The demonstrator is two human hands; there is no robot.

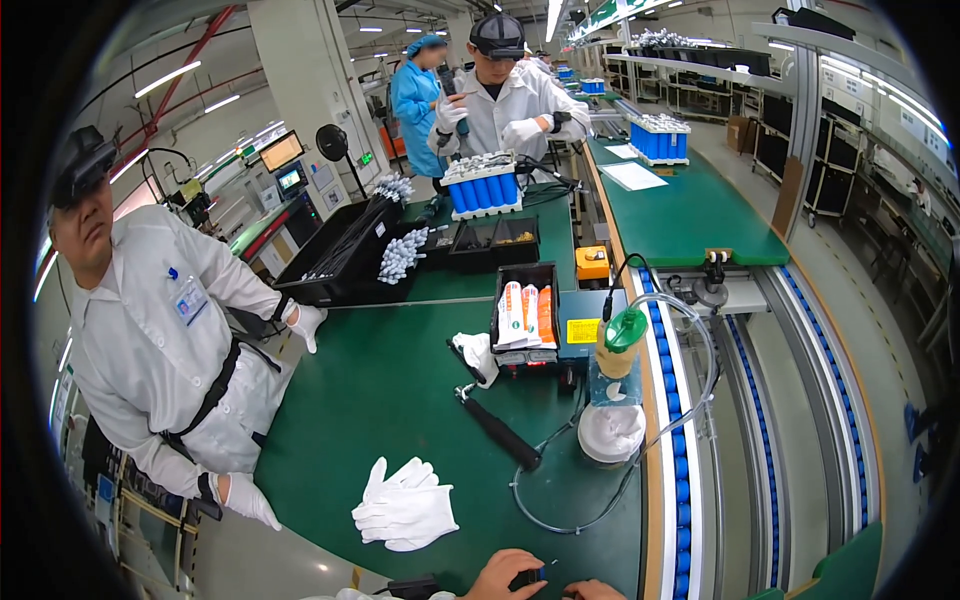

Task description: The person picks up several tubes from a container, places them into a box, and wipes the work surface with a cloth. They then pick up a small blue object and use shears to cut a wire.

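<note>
At the lower edge, my left hand [503, 576] is bare, its fingers curled around a small dark object [527, 578] whose kind I cannot make out. Just to its right, only the top of my right hand [594, 591] shows, with its fingers cut off by the picture's edge. A pair of white gloves [405, 505] lies flat on the green tabletop [350, 400], ahead and left of my hands. Farther ahead rests a tool with a black cylindrical handle [502, 430] and a metal end.
A black bin [525, 315] holds orange-white packets. Beside it stand a green-topped bottle [622, 340] with clear tubing and a round white container [611, 432]. Roller conveyors [680, 470] run along the right. One person [180, 330] stands left; another works beyond a blue battery pack [483, 190].
</note>
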